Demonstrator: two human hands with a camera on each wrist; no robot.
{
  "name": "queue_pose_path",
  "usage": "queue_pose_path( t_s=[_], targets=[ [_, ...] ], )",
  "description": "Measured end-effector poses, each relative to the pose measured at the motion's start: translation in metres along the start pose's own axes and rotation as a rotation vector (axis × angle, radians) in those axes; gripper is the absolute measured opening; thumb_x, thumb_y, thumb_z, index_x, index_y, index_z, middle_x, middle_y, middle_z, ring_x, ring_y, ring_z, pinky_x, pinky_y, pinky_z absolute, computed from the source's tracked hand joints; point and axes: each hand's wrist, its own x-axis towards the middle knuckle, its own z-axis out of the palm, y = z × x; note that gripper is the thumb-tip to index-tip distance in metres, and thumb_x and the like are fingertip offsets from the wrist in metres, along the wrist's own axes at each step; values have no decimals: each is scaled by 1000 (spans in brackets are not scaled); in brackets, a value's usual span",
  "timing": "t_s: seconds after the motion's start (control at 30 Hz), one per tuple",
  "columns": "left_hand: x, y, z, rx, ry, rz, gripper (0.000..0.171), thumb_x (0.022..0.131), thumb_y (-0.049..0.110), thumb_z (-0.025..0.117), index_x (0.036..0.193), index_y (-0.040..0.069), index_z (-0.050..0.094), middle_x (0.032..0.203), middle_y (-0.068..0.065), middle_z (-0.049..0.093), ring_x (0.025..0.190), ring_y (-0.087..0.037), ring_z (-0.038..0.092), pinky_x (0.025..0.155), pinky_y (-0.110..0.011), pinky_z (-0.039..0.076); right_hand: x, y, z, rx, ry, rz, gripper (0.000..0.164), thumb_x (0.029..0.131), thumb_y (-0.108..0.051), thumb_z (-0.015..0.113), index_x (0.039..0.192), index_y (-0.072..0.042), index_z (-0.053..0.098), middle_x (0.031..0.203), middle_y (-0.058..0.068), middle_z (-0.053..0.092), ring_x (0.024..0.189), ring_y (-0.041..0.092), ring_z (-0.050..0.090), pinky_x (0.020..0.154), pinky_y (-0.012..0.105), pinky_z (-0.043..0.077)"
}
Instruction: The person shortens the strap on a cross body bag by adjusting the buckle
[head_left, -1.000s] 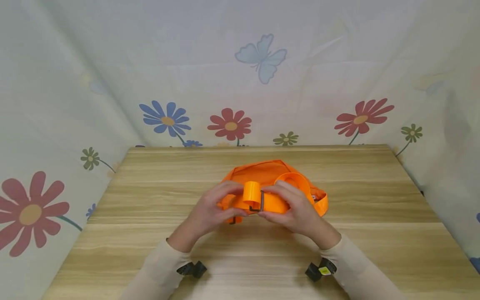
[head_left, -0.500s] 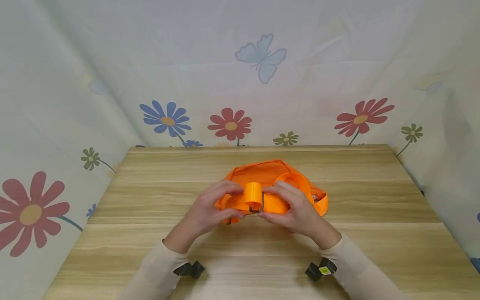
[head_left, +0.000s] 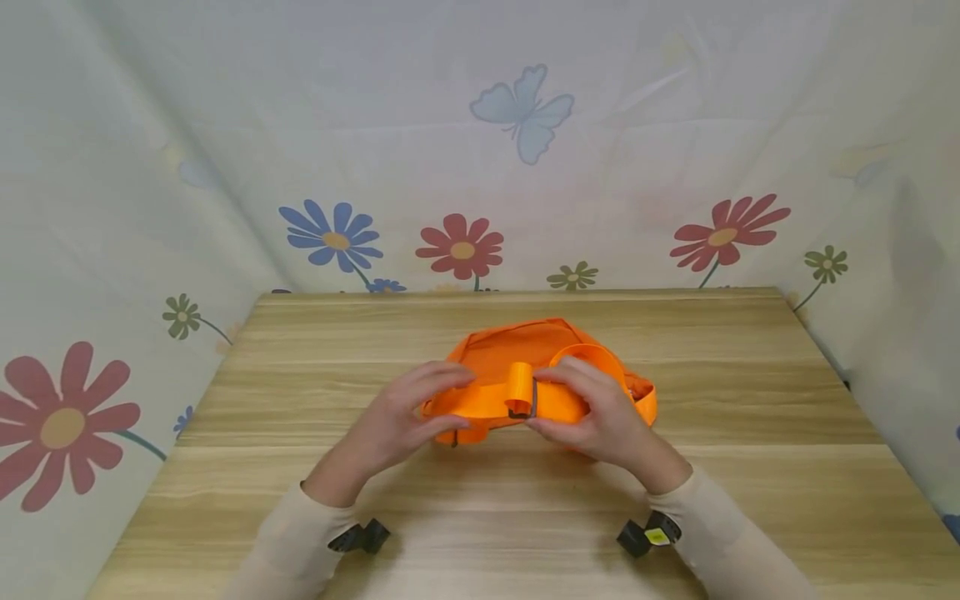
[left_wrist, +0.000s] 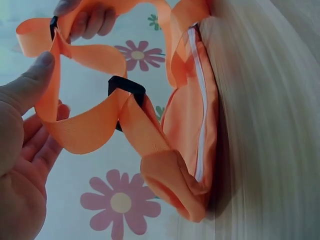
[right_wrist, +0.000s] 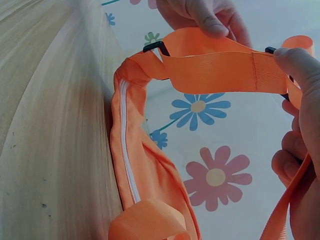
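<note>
Directions read from the head view, twelve o'clock being the far edge of the table (head_left: 487, 517).

Change over the last second: the left hand (head_left: 395, 414) has drawn off toward nine o'clock. Its fingertips were close beside the upright strap loop (head_left: 519, 383); a plain gap now separates them. The right hand (head_left: 606, 417) has edged slightly toward three o'clock, and the loop and its black buckle (left_wrist: 53, 28) sit further that way too. More of the orange strap (right_wrist: 220, 72) is exposed between the hands.

Grip, right: thumb and curled fingers clamped on the strap at the black buckle. Grip, left: thumb and fingers curved about the strap, tips apart across its width — how firm, cannot be told.

The orange bag (head_left: 517, 346) rests on the table at twelve o'clock from the hands, white zip (left_wrist: 204, 105) visible in both wrist views. The strap is raised off the bag on its near side. A second buckle (left_wrist: 127, 86) hangs near the left thumb, about eight o'clock from the loop.

Reading: the right hand appears to anchor the buckle while the left takes the free length — the strap looks, in judgement, still mid-handling, its loop standing proud.
</note>
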Motion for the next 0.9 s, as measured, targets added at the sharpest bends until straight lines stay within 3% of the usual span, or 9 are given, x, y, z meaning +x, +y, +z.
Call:
queue_pose_path(
  t_s=[0.2,0.33,0.6,0.9],
  targets=[
    [-6,-3,-6,41,-37,1,52,86,17,91,134,10,74,135,-6,74,127,-26,69,107,-46,60,-3,2,-3,29,-3,21,56,75,-9,97,125,-9,73,106,7,69,88,14,59,68,25,56],
    [-15,-10,-11,20,-14,-3,50,85,12,91,132,8,74,132,-6,75,124,-27,70,105,-45,61,-5,1,-6,40,-10,53,57,74,-6,97,125,-10,73,106,6,69,89,12,58,68,24,55],
    [-35,-27,-21,-9,42,-12,52,81,5,93,130,10,75,128,-5,73,118,-25,70,109,-10,48,-7,3,-10,56,-32,49,55,75,-6,96,124,-11,73,101,2,66,86,10,56,66,24,53],
    [-48,-35,-36,-28,100,0,54,78,-6,91,127,7,75,125,-7,73,115,-24,69,107,-8,47,-7,3,-11,86,-30,64,54,76,-6,96,125,-14,73,101,0,65,85,10,57,65,24,54]
  ],
)
